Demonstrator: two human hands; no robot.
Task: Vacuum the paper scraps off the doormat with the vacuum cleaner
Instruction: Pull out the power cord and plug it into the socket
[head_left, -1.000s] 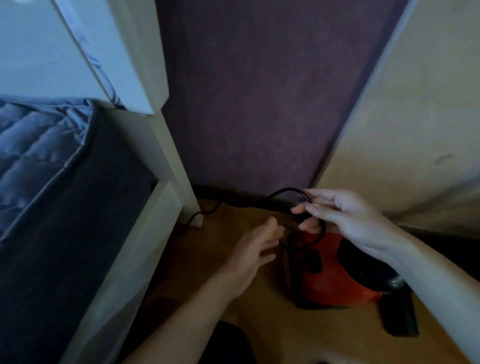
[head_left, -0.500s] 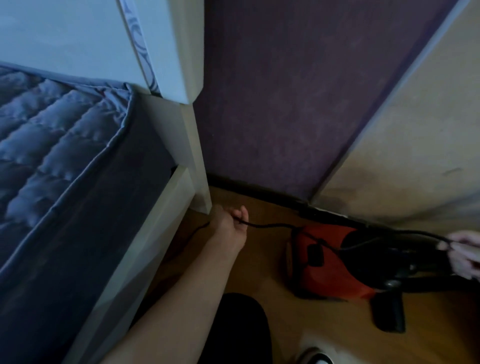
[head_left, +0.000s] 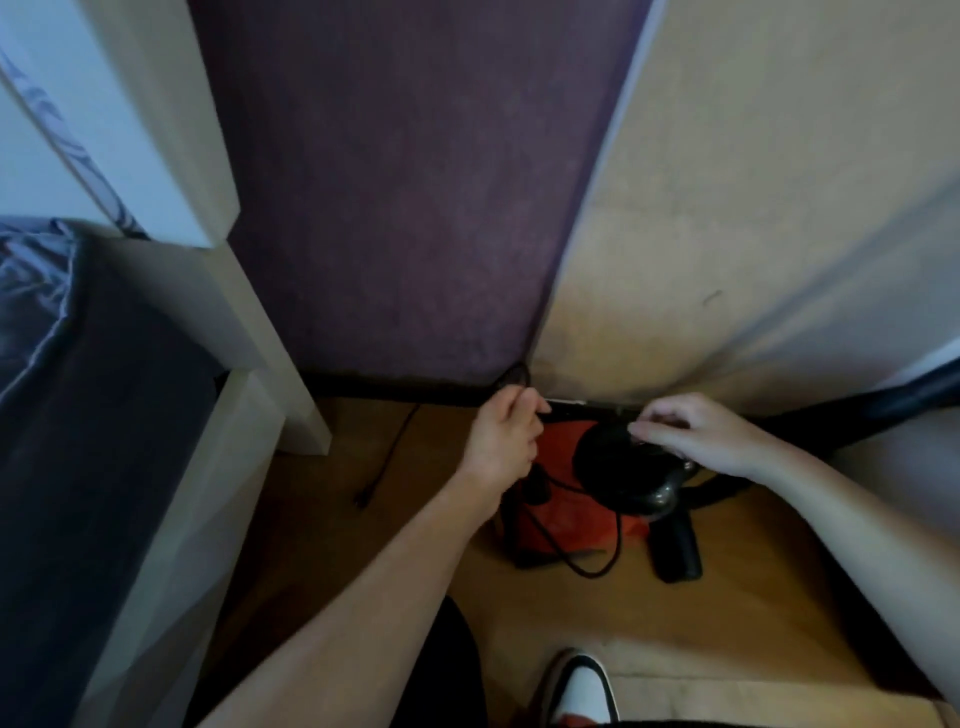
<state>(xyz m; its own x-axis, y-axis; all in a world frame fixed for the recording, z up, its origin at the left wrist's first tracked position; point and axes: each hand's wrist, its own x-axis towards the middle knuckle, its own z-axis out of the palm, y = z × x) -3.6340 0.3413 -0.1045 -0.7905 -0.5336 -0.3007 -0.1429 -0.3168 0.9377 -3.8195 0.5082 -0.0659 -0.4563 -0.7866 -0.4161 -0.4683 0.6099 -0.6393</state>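
A red vacuum cleaner (head_left: 566, 525) with a black round top stands on the wooden floor by the wall corner. Its black power cord (head_left: 587, 569) hangs in slack loops over the body, and the plug end (head_left: 363, 500) lies on the floor to the left. My left hand (head_left: 501, 441) grips a loop of the cord just left of the vacuum. My right hand (head_left: 711, 436) pinches the cord above the black top. A black nozzle (head_left: 675, 553) lies to the right of the body. No paper scraps show.
A bed with a grey quilt (head_left: 31, 291) and a white frame post (head_left: 275, 364) fills the left. A purple wall (head_left: 405, 208) and a beige panel (head_left: 753, 234) close the back. My shoe (head_left: 582, 686) is at the bottom edge.
My hands, spread apart with the cord stretched between them half a second ago, have come together over the vacuum. The cord now hangs slack in loops.
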